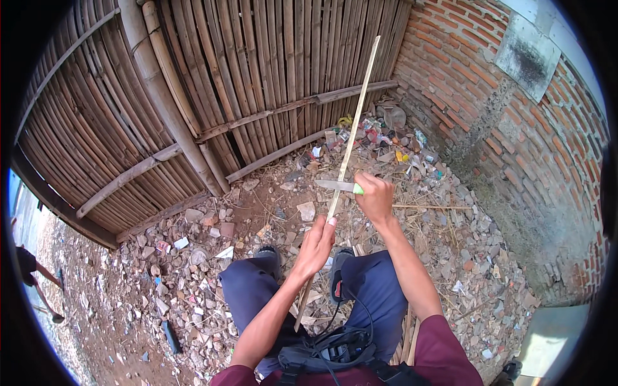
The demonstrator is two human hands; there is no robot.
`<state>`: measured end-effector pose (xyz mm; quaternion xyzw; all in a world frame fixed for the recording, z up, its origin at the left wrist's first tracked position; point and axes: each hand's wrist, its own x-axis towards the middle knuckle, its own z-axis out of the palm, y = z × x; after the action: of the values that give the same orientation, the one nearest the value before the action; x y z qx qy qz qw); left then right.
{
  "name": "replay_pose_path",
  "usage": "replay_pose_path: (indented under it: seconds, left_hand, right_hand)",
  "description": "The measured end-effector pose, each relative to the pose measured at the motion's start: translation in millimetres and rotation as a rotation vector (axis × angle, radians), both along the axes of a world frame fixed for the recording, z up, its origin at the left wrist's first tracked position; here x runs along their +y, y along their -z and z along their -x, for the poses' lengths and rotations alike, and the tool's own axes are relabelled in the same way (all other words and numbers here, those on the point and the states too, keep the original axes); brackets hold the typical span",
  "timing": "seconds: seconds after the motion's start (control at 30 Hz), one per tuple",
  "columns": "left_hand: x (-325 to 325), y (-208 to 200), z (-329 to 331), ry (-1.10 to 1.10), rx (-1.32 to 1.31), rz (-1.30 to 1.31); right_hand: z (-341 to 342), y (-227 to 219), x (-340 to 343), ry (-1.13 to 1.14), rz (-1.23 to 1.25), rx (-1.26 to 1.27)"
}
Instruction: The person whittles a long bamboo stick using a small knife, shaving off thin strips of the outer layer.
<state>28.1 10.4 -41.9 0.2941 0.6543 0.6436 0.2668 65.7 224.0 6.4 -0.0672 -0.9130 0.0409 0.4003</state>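
Note:
A long pale bamboo strip [353, 138] slants up and away from between my knees, its far end in front of the bamboo wall. My left hand [316, 244] is closed round its lower part, thumb lying along it. In my right hand [374, 196] is a knife [335, 184] with a bright green handle, the fingers wrapped round it. Its blade points left and crosses the strip a little beyond my left hand; whether the edge bites into the strip I cannot tell. The strip's lower end comes out below my left hand, between my legs.
A bamboo slat wall [257, 71] stands ahead and left, a brick wall [515, 141] on the right. Litter [393, 145] is heaped in their corner. Stones and rubble cover the ground. More thin strips [407, 338] lie by my right thigh. Another person [29, 267] is partly visible far left.

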Motion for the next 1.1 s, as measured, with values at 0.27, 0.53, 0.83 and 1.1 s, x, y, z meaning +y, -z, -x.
replay_pose_path:
  seconds: [0.27, 0.53, 0.83, 1.1]
  left_hand:
    - [-11, -18, 1, -0.145, 0.106, 0.110]
    - [-8, -20, 1, -0.111, 0.024, 0.071]
    - [-10, -25, 1, -0.097, -0.135, 0.012]
    - [-3, -25, 0, -0.136, -0.032, 0.053]
  right_hand:
    - [3, 9, -5, -0.060, 0.113, -0.156]
    - [6, 16, -7, -0.054, 0.106, -0.081]
    - [5, 12, -18, -0.056, 0.020, -0.116]
    - [14, 24, -10, -0.053, -0.032, -0.079]
